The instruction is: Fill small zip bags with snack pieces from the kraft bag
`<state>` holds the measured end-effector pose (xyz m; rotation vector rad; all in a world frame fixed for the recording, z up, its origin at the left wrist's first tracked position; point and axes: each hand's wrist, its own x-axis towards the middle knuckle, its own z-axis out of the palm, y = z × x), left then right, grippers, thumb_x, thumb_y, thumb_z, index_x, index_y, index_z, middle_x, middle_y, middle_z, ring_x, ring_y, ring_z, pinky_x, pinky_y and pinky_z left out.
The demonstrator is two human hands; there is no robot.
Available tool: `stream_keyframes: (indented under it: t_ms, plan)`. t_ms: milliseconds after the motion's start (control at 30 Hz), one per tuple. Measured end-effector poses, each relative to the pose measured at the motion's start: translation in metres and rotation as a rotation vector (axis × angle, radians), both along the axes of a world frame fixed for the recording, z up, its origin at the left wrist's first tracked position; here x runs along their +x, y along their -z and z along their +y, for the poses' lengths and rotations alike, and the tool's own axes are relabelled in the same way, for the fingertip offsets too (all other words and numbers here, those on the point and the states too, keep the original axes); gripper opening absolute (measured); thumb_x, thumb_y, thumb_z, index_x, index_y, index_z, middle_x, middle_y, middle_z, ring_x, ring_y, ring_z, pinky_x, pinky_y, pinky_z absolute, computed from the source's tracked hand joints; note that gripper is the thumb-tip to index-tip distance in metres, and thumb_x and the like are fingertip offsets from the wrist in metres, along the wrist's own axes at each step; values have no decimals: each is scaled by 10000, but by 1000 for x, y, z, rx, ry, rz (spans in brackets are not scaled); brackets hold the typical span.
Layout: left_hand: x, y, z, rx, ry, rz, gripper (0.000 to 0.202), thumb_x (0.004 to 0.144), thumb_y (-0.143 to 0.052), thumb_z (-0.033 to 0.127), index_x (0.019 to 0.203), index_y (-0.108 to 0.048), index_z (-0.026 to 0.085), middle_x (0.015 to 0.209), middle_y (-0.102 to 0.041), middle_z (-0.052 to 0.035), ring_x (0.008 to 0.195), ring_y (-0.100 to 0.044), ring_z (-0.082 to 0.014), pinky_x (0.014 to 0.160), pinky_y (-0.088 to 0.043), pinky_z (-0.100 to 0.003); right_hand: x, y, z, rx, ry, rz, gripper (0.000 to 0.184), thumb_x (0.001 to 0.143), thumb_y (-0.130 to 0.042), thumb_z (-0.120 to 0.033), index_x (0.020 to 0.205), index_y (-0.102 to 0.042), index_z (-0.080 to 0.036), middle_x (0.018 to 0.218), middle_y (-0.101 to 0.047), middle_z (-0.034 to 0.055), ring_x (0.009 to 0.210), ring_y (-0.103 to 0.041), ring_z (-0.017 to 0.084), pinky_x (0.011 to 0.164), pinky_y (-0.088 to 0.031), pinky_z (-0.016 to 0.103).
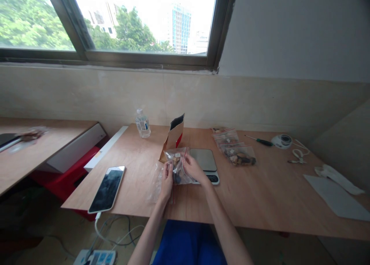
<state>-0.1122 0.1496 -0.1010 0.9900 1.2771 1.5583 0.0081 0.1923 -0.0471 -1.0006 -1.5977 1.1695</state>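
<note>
Between my hands is a clear zip bag (177,156) with a red seal strip, a small white label and brownish and dark pieces inside. My left hand (167,176) pinches its left side. At the bag's right edge, along the red strip, my right hand (193,167) grips with fingers closed. Just behind the bag stands an open brown paper pouch (174,135). A kitchen scale (204,159) with a metal plate lies to the right, partly covered by my right hand and the bag. More clear plastic bags (155,184) lie under and beside my left hand.
Several filled zip bags (239,155) lie right of the scale. Further right are a screwdriver (263,142), a white round device (281,141) with a cable, and white sheets (337,195). A water bottle (143,124) stands at the back left; a charging phone (107,189) lies near the front-left edge.
</note>
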Motion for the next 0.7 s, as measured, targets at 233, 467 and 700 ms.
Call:
stream_keyframes:
  t_ms: [233,467,700]
  plan:
    - [-2,9,2,-66,-13,-16,415,820,-487,526,1090,-562,220,1198,-577,-86,1169,-499,-217,987,-377,-328,-4,-2,-4,1,-134,-68,289,833,-527,-355,1027,-636,-172,1072,-664,77,976,-617,197,898,-457,359]
    - [-2,10,3,-43,1,-26,396,824,-492,499,1068,-566,195,1154,-605,-95,1150,-518,-224,951,-415,-329,-3,-6,-20,92,-92,-239,251,807,-577,-311,1017,-589,-176,1020,-646,69,959,-599,197,882,-448,343]
    - [-4,22,4,-111,-32,-97,458,846,-472,453,1231,-485,205,1370,-466,-83,1289,-399,-211,1061,-323,-342,-12,-2,-28,251,17,-313,289,817,-558,-305,1082,-529,-195,1119,-569,93,1080,-522,222,968,-381,377]
